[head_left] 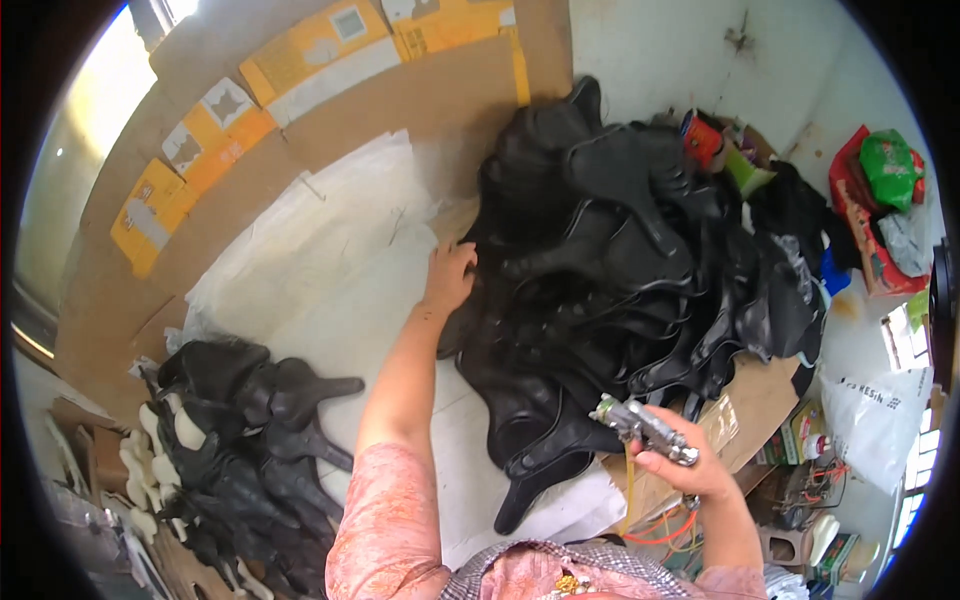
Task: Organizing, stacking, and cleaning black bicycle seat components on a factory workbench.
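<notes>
A large heap of black saddle-shaped covers (pixel 590 240) lies on the work surface ahead and to the right. At its left edge my left hand (pixel 452 278) has its fingers curled against one of the black covers, seemingly gripping it; the fingertips are partly hidden. Low on the right, my right hand (pixel 705 465) is closed around a metal spray gun (pixel 645 428), its nozzle end pointing left toward the heap. A yellow hose (pixel 629 490) hangs beneath the gun. Another pile of black covers (pixel 265 400) sits at the lower left.
White sheeting (pixel 320 250) covers the surface between the piles. A curved cardboard wall (pixel 350 110) with yellow patches rises behind. Cream-coloured pieces (pixel 140 470) lie at far left. At right are plastic bags (pixel 885 170), a white bag (pixel 870 425) and orange hoses (pixel 665 538).
</notes>
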The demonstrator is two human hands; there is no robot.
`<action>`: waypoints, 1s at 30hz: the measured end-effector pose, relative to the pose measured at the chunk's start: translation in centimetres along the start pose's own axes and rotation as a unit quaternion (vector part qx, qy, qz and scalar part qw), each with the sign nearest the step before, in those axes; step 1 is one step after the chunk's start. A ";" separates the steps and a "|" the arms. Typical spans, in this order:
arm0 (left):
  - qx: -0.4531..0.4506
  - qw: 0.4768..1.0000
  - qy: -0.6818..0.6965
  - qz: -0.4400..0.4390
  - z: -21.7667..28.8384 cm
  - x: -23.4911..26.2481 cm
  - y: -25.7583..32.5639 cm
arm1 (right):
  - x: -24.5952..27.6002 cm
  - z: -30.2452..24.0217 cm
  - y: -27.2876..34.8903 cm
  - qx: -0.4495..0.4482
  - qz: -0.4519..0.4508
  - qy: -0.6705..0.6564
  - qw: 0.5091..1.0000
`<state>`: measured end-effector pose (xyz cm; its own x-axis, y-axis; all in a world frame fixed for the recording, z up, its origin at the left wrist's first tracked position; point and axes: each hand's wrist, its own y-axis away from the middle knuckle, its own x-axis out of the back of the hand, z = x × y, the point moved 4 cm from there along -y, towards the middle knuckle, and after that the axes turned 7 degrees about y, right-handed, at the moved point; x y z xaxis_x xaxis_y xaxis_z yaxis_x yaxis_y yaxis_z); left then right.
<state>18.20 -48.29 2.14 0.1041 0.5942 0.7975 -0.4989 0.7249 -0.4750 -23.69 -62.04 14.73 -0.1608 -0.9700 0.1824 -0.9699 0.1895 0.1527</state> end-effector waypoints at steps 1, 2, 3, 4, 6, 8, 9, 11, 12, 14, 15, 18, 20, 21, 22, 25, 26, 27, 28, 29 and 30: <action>-0.033 0.999 0.037 0.023 0.7 2.2 0.1 | -0.1 -0.3 -0.2 0.007 0.002 -0.013 1.000; -0.022 0.999 0.036 0.012 1.4 4.4 1.4 | -0.3 -0.9 -0.5 0.010 -0.009 -0.004 1.000; 0.061 0.995 0.082 0.008 1.6 6.6 2.5 | -0.4 -1.6 -0.9 0.014 -0.017 0.007 1.000; 0.146 0.981 0.127 0.005 1.3 7.8 4.1 | -0.6 -2.0 -1.0 0.035 -0.028 0.029 0.999; 0.262 0.922 0.274 0.082 0.0 11.1 9.5 | -1.7 -3.2 -1.5 0.058 -0.067 0.057 0.994; 0.364 0.780 0.459 0.218 -1.6 12.2 15.9 | -3.1 -4.3 -1.7 0.082 -0.101 0.113 0.985; 0.404 0.749 0.461 0.252 -1.8 12.1 18.3 | -3.9 -4.6 -1.8 0.085 -0.112 0.112 0.984; 0.447 0.681 0.531 0.232 -0.9 11.6 22.0 | -5.3 -5.6 -2.1 0.123 -0.100 0.122 0.980; 0.449 0.657 0.556 0.241 -0.2 11.5 23.3 | -5.9 -6.7 -2.3 0.147 -0.097 0.131 0.976; 0.475 0.658 0.535 0.235 0.2 10.8 25.2 | -6.7 -8.1 -2.5 0.165 -0.076 0.105 0.978; 0.494 0.653 0.530 0.221 1.0 10.9 25.5 | -6.8 -8.7 -2.4 0.176 -0.067 0.090 0.978; 0.503 0.668 0.496 0.232 1.0 11.9 26.6 | -7.5 -9.6 -1.6 0.170 -0.042 0.061 0.983; 0.427 0.689 0.495 0.313 -1.1 15.4 27.0 | -7.0 -8.9 -0.9 0.137 -0.035 0.061 0.988; 0.323 0.535 0.661 0.416 -2.1 16.6 27.0 | -6.6 -8.3 -0.7 0.121 -0.047 0.067 0.989; 0.269 0.485 0.689 0.466 -0.2 17.7 24.4 | -5.9 -7.1 -0.6 0.095 -0.025 0.042 0.994; 0.297 0.318 0.770 0.467 -2.8 13.5 23.0 | -5.2 -5.1 -0.5 0.048 0.002 0.002 0.999; 0.395 0.367 0.737 0.407 -6.2 9.8 24.5 | -5.5 -5.1 -0.8 0.031 -0.002 -0.013 0.999; 0.492 0.374 0.714 0.330 -6.2 5.4 22.8 | -5.3 -4.9 -1.0 0.026 0.010 -0.010 1.000; 0.581 0.377 0.677 0.248 -4.7 1.1 20.9 | -5.2 -4.6 -1.2 0.011 0.019 -0.023 0.999; 0.634 0.426 0.600 0.239 -3.9 -1.2 19.3 | -5.3 -4.4 -1.4 -0.002 0.020 -0.040 0.999; 0.679 0.470 0.515 0.229 -3.7 -2.5 18.4 | -5.1 -4.2 -1.6 -0.006 0.020 -0.040 0.999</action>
<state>11.97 -35.15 -9.95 -0.2695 0.9404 -0.2073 -0.6880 -0.0374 0.7248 -20.55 -56.72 17.66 -0.2143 -0.9705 0.1107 -0.9600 0.2302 0.1594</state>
